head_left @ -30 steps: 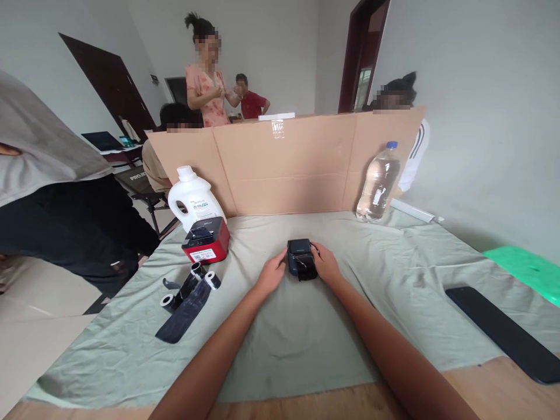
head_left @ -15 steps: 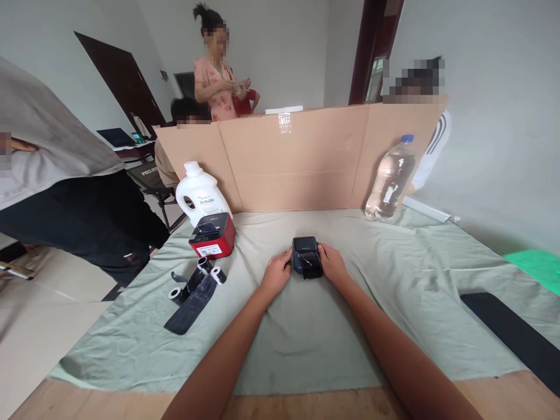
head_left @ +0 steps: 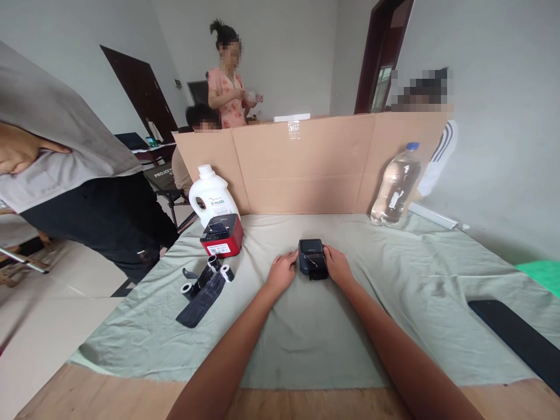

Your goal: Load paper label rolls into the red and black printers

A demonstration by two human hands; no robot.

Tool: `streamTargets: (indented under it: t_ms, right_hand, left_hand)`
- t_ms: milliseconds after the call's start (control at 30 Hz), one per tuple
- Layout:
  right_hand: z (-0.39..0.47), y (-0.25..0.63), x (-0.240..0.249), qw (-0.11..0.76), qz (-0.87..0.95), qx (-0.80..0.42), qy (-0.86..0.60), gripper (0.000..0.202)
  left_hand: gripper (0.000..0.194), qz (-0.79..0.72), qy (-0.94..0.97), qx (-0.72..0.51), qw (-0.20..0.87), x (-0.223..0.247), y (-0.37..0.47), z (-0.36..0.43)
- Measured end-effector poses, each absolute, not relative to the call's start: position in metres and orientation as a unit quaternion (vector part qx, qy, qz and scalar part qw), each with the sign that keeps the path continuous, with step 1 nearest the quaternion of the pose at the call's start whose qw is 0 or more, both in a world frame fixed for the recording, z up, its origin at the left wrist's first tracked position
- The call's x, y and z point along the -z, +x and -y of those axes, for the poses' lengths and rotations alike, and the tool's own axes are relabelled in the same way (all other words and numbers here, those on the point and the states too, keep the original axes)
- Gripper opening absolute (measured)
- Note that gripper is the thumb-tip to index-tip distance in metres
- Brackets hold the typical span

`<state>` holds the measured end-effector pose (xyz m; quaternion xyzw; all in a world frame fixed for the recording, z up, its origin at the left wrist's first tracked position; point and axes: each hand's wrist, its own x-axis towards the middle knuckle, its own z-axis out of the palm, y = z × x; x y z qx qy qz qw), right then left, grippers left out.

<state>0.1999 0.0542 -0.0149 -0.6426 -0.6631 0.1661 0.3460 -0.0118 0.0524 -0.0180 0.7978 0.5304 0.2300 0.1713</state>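
A small dark printer-like device [head_left: 311, 258] rests on the green cloth [head_left: 306, 344], with a strip of black film hanging over its front. My left hand [head_left: 281, 272] touches its left side with closed fingers. On the other side, my right hand [head_left: 338, 263] presses against the right edge, so the device is held between both. To the left sits a red and black box-shaped machine [head_left: 222, 235] with a white label. Rolls of black film [head_left: 202, 299] lie in front of it, one length spread flat.
A white jug [head_left: 213, 195] stands behind the red machine. A clear bottle [head_left: 396, 185] leans by the cardboard screen [head_left: 306, 169]. A long dark object [head_left: 516, 335] lies at right. People are beyond the screen; one person [head_left: 87, 151] stands at left.
The view has shifted, so the table's contents appear slightly further right. Both hands keep the same hold on the dark device. More of the hand of the person at left shows.
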Motion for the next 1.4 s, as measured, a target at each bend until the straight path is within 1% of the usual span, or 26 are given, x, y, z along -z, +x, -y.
streamTargets:
  t_ms: [300, 533, 667, 833, 967, 1033, 1100, 1233, 1300, 1400]
  right_hand:
    - [-0.055, 0.2, 0.014, 0.341, 0.667, -0.16, -0.642, 0.048]
    - [-0.057, 0.199, 0.017, 0.35, 0.661, -0.167, -0.642, 0.049]
    - [-0.056, 0.199, 0.019, 0.399, 0.645, -0.153, -0.633, 0.046]
    - [-0.051, 0.198, 0.017, 0.479, 0.62, -0.144, -0.604, 0.039]
    - [-0.059, 0.2, 0.012, 0.486, 0.627, -0.151, -0.59, 0.041]
    - [-0.069, 0.202, 0.009, 0.471, 0.641, -0.15, -0.588, 0.044]
    - [-0.082, 0.203, 0.006, 0.436, 0.659, -0.142, -0.596, 0.046]
    - [-0.103, 0.21, 0.0, 0.303, 0.684, -0.112, -0.654, 0.047]
    - [-0.106, 0.214, -0.006, 0.256, 0.693, -0.103, -0.666, 0.044]
    - [-0.105, 0.219, -0.02, 0.24, 0.703, -0.097, -0.662, 0.039]
  left_hand:
    - [0.064, -0.545, 0.795, -0.212, 0.163, 0.005, -0.011, -0.05]
    - [0.058, -0.557, 0.777, -0.226, 0.187, 0.008, -0.007, -0.047]
    - [0.049, -0.561, 0.76, -0.247, 0.219, 0.011, -0.003, -0.045]
    - [0.054, -0.554, 0.753, -0.264, 0.236, 0.012, -0.002, -0.045]
    - [0.056, -0.557, 0.748, -0.263, 0.246, 0.011, -0.003, -0.045]
    - [0.056, -0.56, 0.745, -0.263, 0.251, 0.01, -0.003, -0.045]
    - [0.056, -0.562, 0.742, -0.26, 0.256, 0.009, -0.003, -0.045]
    - [0.057, -0.568, 0.737, -0.256, 0.264, 0.008, -0.003, -0.045]
    - [0.057, -0.567, 0.735, -0.258, 0.266, 0.008, -0.003, -0.045]
    - [0.058, -0.566, 0.734, -0.264, 0.268, 0.009, -0.003, -0.045]
